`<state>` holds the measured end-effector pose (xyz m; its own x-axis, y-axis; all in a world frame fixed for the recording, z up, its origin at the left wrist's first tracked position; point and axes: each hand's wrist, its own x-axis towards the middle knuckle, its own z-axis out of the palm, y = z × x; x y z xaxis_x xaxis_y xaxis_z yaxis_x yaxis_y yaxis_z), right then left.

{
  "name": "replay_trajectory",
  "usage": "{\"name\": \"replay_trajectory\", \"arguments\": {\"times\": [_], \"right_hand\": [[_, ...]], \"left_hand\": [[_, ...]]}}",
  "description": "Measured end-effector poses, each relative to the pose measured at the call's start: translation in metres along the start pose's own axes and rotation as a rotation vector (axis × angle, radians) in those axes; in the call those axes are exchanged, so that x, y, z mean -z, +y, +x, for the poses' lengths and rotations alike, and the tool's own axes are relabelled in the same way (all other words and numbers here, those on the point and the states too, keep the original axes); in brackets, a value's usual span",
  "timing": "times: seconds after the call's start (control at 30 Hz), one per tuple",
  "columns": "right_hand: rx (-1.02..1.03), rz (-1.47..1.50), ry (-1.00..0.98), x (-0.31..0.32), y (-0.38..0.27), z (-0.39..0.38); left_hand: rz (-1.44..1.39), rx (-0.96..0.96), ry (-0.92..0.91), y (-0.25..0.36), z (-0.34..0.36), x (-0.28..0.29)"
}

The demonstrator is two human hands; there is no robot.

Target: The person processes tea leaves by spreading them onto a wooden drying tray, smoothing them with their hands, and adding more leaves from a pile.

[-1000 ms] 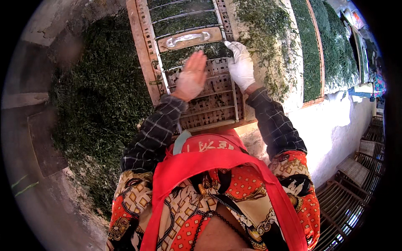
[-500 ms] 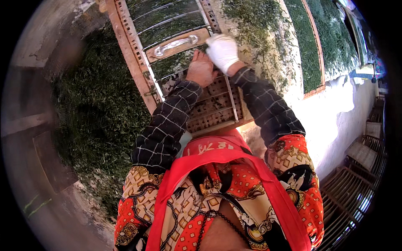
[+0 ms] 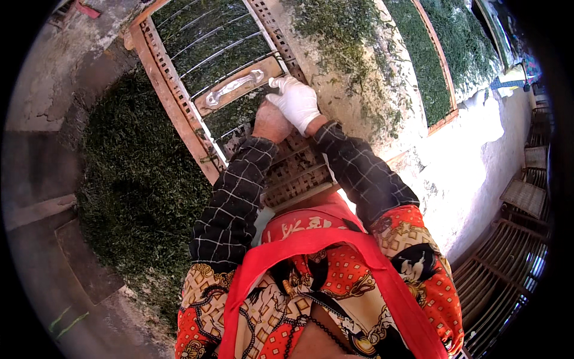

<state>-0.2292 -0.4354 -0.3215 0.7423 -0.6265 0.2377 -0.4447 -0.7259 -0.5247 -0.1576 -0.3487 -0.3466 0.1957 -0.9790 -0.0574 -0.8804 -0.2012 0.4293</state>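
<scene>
Upper centre: gloved right hand (image 3: pixel 297 103) curled beside left hand (image 3: pixel 273 124), latter's fingers hidden; can't tell any pinch. I'd spread greens (image 3: pixel 232 116) evenly.

Direct sunlight whitens a plastered wall (image 3: pixel 457 161). Right of this wall, slatted racks (image 3: pixel 499 263) form a shaded row, a woven panel (image 3: pixel 526 194) among them; far left of it, stained grey masonry (image 3: pixel 63 75) and a dark rectangular slab (image 3: pixel 86 260).
</scene>
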Motion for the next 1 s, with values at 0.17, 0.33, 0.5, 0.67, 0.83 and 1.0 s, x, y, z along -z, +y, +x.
{"name": "replay_trajectory", "arguments": {"times": [0.17,0.33,0.5,0.67,0.83,1.0], "right_hand": [[0.127,0.073,0.067,-0.007,0.016,0.012],[0.01,0.112,0.132,0.039,0.025,-0.01],[-0.235,0.26,0.328,0.077,0.102,-0.05],[-0.294,0.399,0.462,0.099,0.144,-0.066],[-0.513,0.48,0.533,0.116,0.154,-0.035],[-0.439,0.32,0.635,0.125,0.219,0.02]], "left_hand": [[0.029,-0.209,0.306,0.001,-0.022,0.024],[-0.055,-0.121,0.335,-0.002,-0.04,0.04],[0.095,-0.126,0.184,-0.034,-0.039,0.008],[0.038,-0.157,0.162,-0.028,-0.031,0.012],[0.025,-0.088,0.053,-0.032,-0.028,0.018],[-0.332,0.065,0.034,-0.015,-0.033,0.042]]}}
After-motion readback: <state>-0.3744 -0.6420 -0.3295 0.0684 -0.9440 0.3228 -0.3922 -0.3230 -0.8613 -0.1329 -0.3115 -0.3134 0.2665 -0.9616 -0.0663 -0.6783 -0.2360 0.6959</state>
